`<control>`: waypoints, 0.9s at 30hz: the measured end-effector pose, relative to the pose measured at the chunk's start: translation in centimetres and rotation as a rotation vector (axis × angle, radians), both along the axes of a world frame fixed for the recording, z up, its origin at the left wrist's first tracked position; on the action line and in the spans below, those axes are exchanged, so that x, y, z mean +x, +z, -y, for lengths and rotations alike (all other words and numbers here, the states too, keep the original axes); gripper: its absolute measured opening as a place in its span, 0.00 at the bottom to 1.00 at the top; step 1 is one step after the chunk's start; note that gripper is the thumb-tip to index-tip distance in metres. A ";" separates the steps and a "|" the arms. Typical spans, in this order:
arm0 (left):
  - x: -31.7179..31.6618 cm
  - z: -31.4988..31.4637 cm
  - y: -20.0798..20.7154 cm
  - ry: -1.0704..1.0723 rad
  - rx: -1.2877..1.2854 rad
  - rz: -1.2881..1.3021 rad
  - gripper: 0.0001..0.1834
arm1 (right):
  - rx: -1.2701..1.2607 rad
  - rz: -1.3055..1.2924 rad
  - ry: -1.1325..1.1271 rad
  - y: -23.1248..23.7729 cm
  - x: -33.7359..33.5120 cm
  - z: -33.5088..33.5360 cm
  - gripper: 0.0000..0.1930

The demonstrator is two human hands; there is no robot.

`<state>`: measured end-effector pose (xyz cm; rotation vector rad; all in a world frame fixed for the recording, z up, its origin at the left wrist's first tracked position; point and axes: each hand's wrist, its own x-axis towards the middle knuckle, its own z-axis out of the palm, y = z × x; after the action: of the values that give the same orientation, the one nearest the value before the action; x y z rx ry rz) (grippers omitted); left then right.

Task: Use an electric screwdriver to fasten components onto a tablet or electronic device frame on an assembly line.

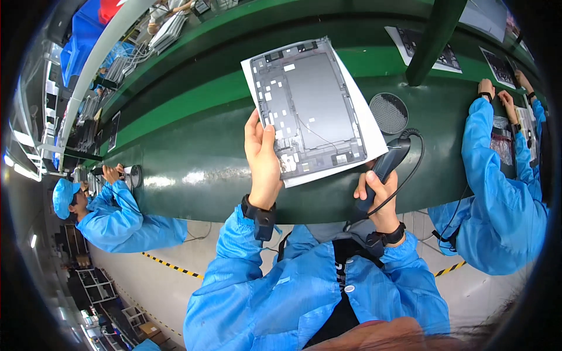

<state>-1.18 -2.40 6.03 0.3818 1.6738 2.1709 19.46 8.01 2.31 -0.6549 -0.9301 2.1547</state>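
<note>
My left hand (263, 153) grips the left edge of an opened grey tablet housing (319, 99), thumb on top. White labels and small parts line its inner left side, and a thin dark wire crosses the large flat grey area. A white sheet (370, 137) lies under the housing and sticks out at its right and lower edges. My right hand (379, 196) is closed round a dark corded handheld tool (383, 169), held beside the housing's lower right corner. The tool's exact kind cannot be made out. Its black cord loops to the right.
A round grey mesh-like container (389, 113) stands on the green bench (193, 158), right of the housing. Behind it rises a dark green post (430, 50), with another opened device (436, 50) nearby. Co-workers in blue sit at left (120, 213) and right (497, 199).
</note>
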 end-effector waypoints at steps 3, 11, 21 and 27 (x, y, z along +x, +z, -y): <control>1.7 1.2 0.3 0.001 0.042 -0.081 0.27 | 0.079 0.012 -0.066 -0.3 -0.4 1.1 0.11; 2.3 2.8 1.1 -0.018 0.035 -0.142 0.29 | 0.112 0.089 -0.131 0.9 -0.7 2.6 0.10; 0.4 1.0 -1.0 -0.064 0.022 -0.072 0.30 | 0.091 0.150 -0.200 0.8 -1.8 0.8 0.10; -8.8 -3.5 -5.9 0.039 -0.065 -0.025 0.27 | -0.174 0.063 -0.063 -2.2 3.2 -2.8 0.13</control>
<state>-10.01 1.06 0.17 0.3630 1.7745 2.1415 22.65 10.80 0.14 -0.8299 -0.7487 2.1857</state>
